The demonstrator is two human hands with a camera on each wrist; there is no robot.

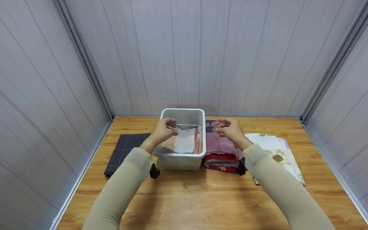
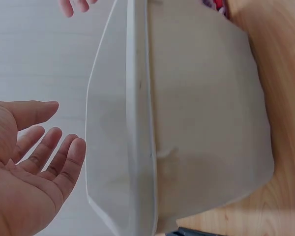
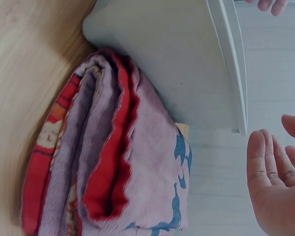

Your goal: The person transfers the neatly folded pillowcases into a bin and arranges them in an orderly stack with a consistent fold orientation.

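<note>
A white plastic bin (image 1: 179, 163) stands on the table, with folded cloths (image 1: 185, 142) in white, peach and pink inside it. Over the bin's left side hovers my left hand (image 1: 164, 129), fingers loosely bent and holding nothing. In the left wrist view that hand (image 2: 37, 167) is apart from the bin's rim (image 2: 140, 123). My right hand (image 1: 231, 130) is in the air above a folded pink and red towel (image 1: 220, 143), which lies against the bin's right side. The right wrist view shows its fingers (image 3: 258, 162) relaxed and nothing in the palm.
A dark checked folded cloth (image 1: 123, 150) lies left of the bin, partly hidden by my left arm. At the right is a folded white cloth with a flower print (image 1: 281, 156), partly behind my right sleeve. Pale panel walls (image 1: 184, 57) enclose the wooden table (image 1: 187, 198) on three sides.
</note>
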